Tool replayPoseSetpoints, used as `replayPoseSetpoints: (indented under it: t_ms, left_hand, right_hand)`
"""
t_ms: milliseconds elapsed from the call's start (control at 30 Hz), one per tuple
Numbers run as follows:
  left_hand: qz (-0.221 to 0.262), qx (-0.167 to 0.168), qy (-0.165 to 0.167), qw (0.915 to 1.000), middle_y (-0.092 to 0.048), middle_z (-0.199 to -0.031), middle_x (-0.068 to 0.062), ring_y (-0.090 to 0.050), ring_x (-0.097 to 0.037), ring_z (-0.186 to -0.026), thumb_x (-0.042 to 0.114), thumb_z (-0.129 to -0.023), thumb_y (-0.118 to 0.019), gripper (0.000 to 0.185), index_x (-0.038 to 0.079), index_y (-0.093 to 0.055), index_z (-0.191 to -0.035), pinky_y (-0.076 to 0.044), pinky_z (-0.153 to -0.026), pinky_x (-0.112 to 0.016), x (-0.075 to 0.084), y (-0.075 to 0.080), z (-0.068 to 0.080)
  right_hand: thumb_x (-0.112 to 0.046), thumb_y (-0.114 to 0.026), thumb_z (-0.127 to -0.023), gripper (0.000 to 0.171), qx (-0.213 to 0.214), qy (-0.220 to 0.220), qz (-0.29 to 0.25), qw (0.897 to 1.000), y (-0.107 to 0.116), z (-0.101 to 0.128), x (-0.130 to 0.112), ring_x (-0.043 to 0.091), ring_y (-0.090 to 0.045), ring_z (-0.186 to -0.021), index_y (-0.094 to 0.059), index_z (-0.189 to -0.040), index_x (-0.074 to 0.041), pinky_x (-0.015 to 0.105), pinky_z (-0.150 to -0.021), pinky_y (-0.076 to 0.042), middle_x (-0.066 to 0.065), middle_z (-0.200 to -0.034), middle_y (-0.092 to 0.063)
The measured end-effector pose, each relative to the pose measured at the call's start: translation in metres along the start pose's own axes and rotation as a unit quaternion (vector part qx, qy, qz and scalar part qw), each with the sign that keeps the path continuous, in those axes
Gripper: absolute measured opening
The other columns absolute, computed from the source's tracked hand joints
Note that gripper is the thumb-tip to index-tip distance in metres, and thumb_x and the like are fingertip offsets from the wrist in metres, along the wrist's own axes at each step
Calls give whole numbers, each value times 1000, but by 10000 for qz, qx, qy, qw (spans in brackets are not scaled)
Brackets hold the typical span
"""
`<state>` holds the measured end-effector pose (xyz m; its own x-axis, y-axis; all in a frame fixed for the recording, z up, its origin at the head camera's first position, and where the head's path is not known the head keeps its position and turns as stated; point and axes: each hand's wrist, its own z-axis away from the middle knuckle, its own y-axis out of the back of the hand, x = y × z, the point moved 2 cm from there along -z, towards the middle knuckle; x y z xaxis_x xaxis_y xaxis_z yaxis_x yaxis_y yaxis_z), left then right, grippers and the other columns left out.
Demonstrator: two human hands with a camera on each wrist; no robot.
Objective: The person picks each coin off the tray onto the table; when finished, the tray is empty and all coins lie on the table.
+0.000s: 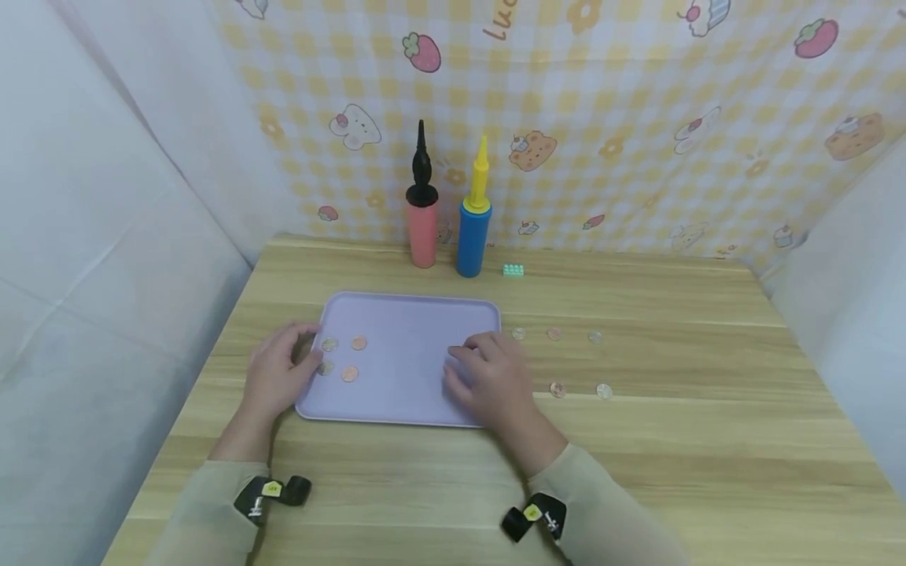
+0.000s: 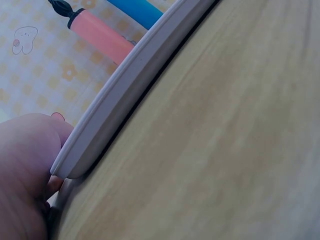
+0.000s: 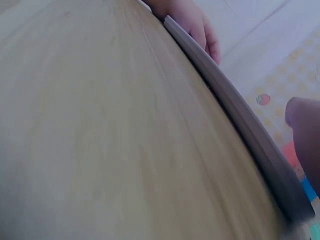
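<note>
A lilac tray [image 1: 410, 314] lies on the wooden table [image 1: 672, 440]. Several coins [image 1: 350, 374] sit on its left part. My left hand [image 1: 274, 379] grips the tray's left edge, thumb on top beside the coins; in the left wrist view the hand [image 2: 25, 170] is wrapped at the rim [image 2: 125, 90]. My right hand [image 1: 490, 379] rests on the tray's right part with its fingers loosely bent, and nothing shows in it. One of its fingers [image 3: 305, 130] shows beyond the rim [image 3: 235, 100] in the right wrist view.
Several more coins [image 1: 557, 389] lie on the table right of the tray. At the back stand a pink pump [image 1: 421, 224] with a black nozzle and a blue pump [image 1: 473, 236] with a yellow nozzle. A small green brick [image 1: 513, 270] lies beside them. Walls close in on three sides.
</note>
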<state>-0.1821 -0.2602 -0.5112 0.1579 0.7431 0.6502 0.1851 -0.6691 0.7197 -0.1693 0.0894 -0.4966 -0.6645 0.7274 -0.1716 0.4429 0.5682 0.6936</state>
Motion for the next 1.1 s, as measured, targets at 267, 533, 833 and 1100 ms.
replayPoseSetpoints:
  t_ms: [267,533,833,1100]
  left_hand:
    - [-22,31,-8,10000,-68,-133,-23,-57,-48,-127,10,-97,-68,37,4,-68,-134,-27,-113,-72,-2,-1,1]
    - [-24,51,-3,10000,-68,-131,-23,-58,-48,-125,10,-97,-69,37,4,-68,-133,-28,-112,-72,-1,0,0]
    - [-30,125,-80,9999,-70,-111,-17,-60,-37,-100,11,-97,-70,36,4,-69,-132,-35,-104,-66,-2,-2,0]
    - [-14,173,-184,9997,-70,-110,-17,-61,-37,-100,11,-96,-71,37,5,-70,-132,-39,-98,-62,-3,-2,-1]
  right_hand:
    - [-29,-74,-91,19,-49,229,239,9994,-22,-14,-29,26,-66,-93,-84,-97,-14,42,-77,-57,4,-95,-72]
    - [-30,-74,-91,18,-289,264,173,9991,-42,-26,-55,23,-64,-95,-85,-98,-16,38,-76,-56,1,-98,-72]
    - [-30,-76,-91,14,-511,353,84,9980,-66,-42,-74,20,-64,-92,-86,-96,-20,37,-73,-55,-1,-97,-72]
    - [-35,-76,-95,15,-1100,155,146,9937,-83,-51,-87,16,-61,-84,-86,-100,-26,32,-68,-52,-5,-93,-69]
